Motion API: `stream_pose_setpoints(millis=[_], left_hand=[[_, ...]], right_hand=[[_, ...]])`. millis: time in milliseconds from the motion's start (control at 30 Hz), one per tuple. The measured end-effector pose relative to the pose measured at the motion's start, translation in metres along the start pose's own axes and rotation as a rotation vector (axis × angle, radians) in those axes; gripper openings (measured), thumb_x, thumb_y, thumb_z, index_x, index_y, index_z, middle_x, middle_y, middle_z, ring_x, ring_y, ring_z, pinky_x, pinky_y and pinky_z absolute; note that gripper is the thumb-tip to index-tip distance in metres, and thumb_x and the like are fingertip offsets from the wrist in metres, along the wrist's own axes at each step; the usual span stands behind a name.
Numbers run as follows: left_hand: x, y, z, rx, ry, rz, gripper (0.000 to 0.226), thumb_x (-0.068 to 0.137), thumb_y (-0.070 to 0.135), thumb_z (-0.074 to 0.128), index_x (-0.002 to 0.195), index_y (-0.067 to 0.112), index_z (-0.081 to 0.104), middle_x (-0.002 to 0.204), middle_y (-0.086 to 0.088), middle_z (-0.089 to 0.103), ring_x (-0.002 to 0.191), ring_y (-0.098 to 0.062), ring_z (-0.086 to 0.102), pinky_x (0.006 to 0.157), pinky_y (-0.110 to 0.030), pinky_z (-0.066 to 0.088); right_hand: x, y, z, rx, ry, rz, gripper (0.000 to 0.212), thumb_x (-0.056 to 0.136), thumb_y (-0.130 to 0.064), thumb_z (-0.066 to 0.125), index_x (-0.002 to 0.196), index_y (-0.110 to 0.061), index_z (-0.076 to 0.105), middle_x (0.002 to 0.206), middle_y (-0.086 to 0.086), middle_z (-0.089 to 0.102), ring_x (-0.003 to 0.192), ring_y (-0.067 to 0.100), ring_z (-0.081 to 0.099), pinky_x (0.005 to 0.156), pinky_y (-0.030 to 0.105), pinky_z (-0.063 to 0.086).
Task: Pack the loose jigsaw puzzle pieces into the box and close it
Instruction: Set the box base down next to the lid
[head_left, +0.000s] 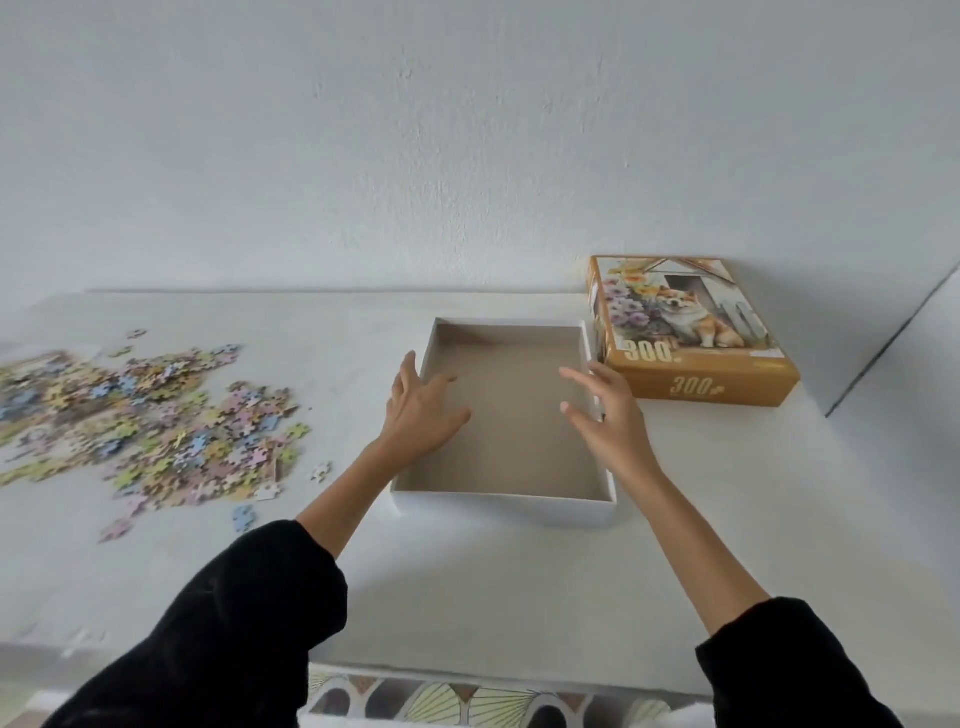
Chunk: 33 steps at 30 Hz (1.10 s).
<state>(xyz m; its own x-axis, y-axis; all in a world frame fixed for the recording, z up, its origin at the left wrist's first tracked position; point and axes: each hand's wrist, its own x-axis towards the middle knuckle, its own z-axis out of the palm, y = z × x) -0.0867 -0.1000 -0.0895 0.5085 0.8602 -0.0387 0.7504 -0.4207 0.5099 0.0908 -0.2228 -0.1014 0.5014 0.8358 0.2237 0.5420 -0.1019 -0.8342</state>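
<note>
Two black sleeves come in from the bottom edge, forearms bare. A patterned surface shows just below the near edge of the white table.

Box sits mid-table, open top, white outside, bare brown floor showing.

Left hand is at the box's left wall. Fingers are spread and fairly straight, with the tips reaching over the rim. It grasps nothing. Contact with the wall: cannot tell.

Right hand mirrors it at the right wall. Fingers are spread and loosely bent, nothing held. Contact also unclear.

Puzzle pieces lie in a loose pastel heap on the table's left side, well apart from the box. The heap runs off the left frame edge. A few stray pieces lie at the heap's near side, towards the box.

Lid lies picture side up just beside the box's far right corner. It is orange with a dog picture, and "300" shows on the top and on the near side wall. Touching the box or not: cannot tell.

Plain white wall stands behind the table.
</note>
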Motion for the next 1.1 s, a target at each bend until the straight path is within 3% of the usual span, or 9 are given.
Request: stream_pose_setpoints(millis=[100, 300, 500, 633, 767, 833, 900, 1100], left_hand=[[-0.009, -0.009, -0.002, -0.102, -0.037, -0.017, 0.053, 0.089, 0.030, 0.056, 0.138, 0.018, 0.037, 0.153, -0.016, 0.001, 0.132, -0.034, 0.035, 0.109, -0.033, 0.028], [-0.010, -0.012, 0.003, -0.210, 0.023, 0.002, 0.048, 0.089, 0.024, 0.057, 0.134, 0.016, 0.043, 0.147, -0.014, 0.024, 0.128, -0.025, 0.039, 0.097, -0.018, 0.027], [0.009, -0.004, -0.015, -0.261, 0.051, 0.046, 0.043, 0.090, 0.028, 0.056, 0.131, 0.019, 0.048, 0.143, -0.016, 0.034, 0.136, -0.027, 0.031, 0.109, -0.031, 0.027], [0.032, 0.007, -0.032, -0.278, 0.091, 0.092, 0.040, 0.090, 0.027, 0.056, 0.129, 0.020, 0.051, 0.141, -0.015, 0.036, 0.134, -0.027, 0.034, 0.106, -0.029, 0.028], [0.063, 0.019, -0.046, -0.376, 0.094, 0.098, 0.039, 0.088, 0.028, 0.057, 0.127, 0.024, 0.054, 0.141, -0.010, 0.039, 0.133, -0.023, 0.035, 0.106, -0.031, 0.028], [0.078, 0.025, -0.050, -0.430, 0.097, 0.115, 0.038, 0.087, 0.027, 0.058, 0.125, 0.024, 0.056, 0.140, -0.008, 0.042, 0.132, -0.020, 0.037, 0.104, -0.029, 0.029], [0.092, 0.031, -0.052, -0.464, 0.095, 0.129, 0.038, 0.087, 0.024, 0.059, 0.124, 0.023, 0.057, 0.139, -0.008, 0.042, 0.130, -0.020, 0.038, 0.101, -0.027, 0.030], [0.129, 0.036, -0.043, -0.534, 0.068, 0.119, 0.037, 0.086, 0.019, 0.059, 0.123, 0.021, 0.058, 0.138, -0.007, 0.045, 0.130, -0.019, 0.040, 0.097, -0.023, 0.030]], right_hand=[[-0.007, 0.003, 0.006, -0.026, -0.002, 0.037, 0.045, 0.083, -0.010, 0.063, 0.126, -0.018, 0.055, 0.144, 0.009, 0.030, 0.137, 0.018, 0.026, 0.102, 0.014, 0.018], [-0.005, 0.001, 0.009, -0.039, -0.002, 0.140, 0.043, 0.083, -0.017, 0.064, 0.125, -0.021, 0.055, 0.143, 0.008, 0.035, 0.134, 0.019, 0.033, 0.103, 0.022, 0.024], [0.017, -0.017, -0.002, 0.003, 0.016, 0.111, 0.040, 0.084, -0.017, 0.062, 0.124, -0.019, 0.057, 0.139, 0.005, 0.042, 0.132, 0.018, 0.036, 0.096, 0.018, 0.025], [0.045, -0.028, -0.009, -0.021, 0.036, 0.056, 0.036, 0.085, -0.017, 0.061, 0.121, -0.018, 0.060, 0.133, 0.005, 0.048, 0.127, 0.018, 0.042, 0.092, 0.017, 0.027], [0.081, -0.028, -0.013, -0.064, 0.041, 0.035, 0.036, 0.083, -0.022, 0.063, 0.119, -0.021, 0.060, 0.137, 0.008, 0.046, 0.130, 0.021, 0.040, 0.102, 0.026, 0.030], [0.098, -0.025, -0.014, -0.113, 0.050, 0.039, 0.036, 0.081, -0.029, 0.064, 0.118, -0.027, 0.061, 0.142, 0.010, 0.042, 0.134, 0.025, 0.034, 0.110, 0.041, 0.029], [0.114, -0.021, -0.015, -0.148, 0.063, 0.043, 0.036, 0.080, -0.034, 0.064, 0.116, -0.031, 0.061, 0.141, 0.010, 0.043, 0.133, 0.028, 0.035, 0.108, 0.051, 0.030], [0.142, -0.003, -0.014, -0.315, 0.048, 0.093, 0.037, 0.084, -0.036, 0.059, 0.121, -0.033, 0.057, 0.148, 0.008, 0.032, 0.137, 0.027, 0.026, 0.110, 0.047, 0.024]])
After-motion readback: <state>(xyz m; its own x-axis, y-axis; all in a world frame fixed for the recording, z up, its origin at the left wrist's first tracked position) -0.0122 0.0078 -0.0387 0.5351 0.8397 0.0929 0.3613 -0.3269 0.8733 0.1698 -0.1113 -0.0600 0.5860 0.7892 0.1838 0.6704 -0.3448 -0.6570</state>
